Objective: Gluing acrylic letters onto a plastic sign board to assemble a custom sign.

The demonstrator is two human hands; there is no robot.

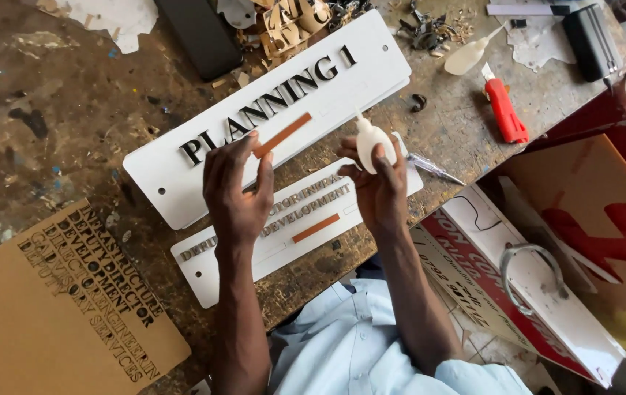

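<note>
Left hand (236, 186) pinching orange strip (282, 135) flat against white sign plate (371, 66) on surface (71, 110), apparently aligning; right hand (375, 179) closed around small glue bottle (370, 143), nozzle up, ready nearby.

We see a worn brown workbench (71, 110), stained, paint-flecked and littered with wood shavings, under even, bright light. Beyond the fingertips a dark flat slab (196, 33) lies at its far edge; below the right wrist, pale floor tiles (474, 340) show past the bench edge
</note>
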